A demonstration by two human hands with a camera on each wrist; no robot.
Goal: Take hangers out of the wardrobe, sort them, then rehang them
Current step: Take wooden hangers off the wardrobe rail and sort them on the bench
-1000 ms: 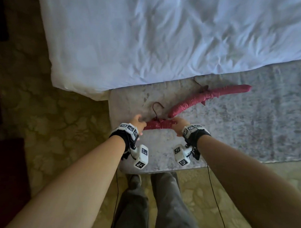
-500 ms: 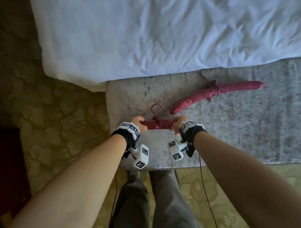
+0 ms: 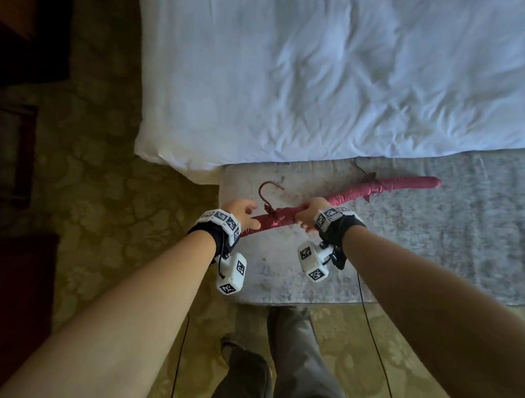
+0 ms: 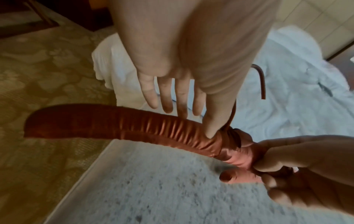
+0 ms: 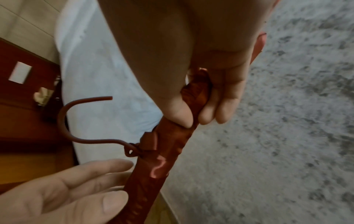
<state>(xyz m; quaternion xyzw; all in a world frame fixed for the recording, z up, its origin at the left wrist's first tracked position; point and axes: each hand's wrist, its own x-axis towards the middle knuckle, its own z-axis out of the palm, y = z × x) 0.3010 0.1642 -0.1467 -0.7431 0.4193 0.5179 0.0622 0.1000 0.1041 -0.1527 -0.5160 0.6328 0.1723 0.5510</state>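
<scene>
A red satin padded hanger (image 3: 277, 220) with a thin wire hook (image 3: 266, 189) is held above the near left end of the grey bench (image 3: 270, 276). My right hand (image 3: 307, 213) grips its right arm, thumb and fingers wrapped round the padding (image 5: 193, 106). My left hand (image 3: 250, 216) is open, fingers straight (image 4: 166, 97), only the thumb touching the hanger (image 4: 134, 125) beside the hook's base. In the right wrist view the left hand (image 5: 76, 181) hovers beside the hook (image 5: 63, 121). A second red padded hanger (image 3: 383, 188) lies on the bench, behind and to the right.
A bed with a rumpled white duvet (image 3: 333, 82) lies right behind the bench. Patterned beige carpet (image 3: 106, 208) covers the floor at left and near me. Dark wooden furniture (image 3: 16, 130) stands along the far left. My legs (image 3: 285, 363) are below the bench's near edge.
The hanger has risen off the bench and now tilts up toward the right. My left hand has opened its grip on the left arm; the right hand still holds.
</scene>
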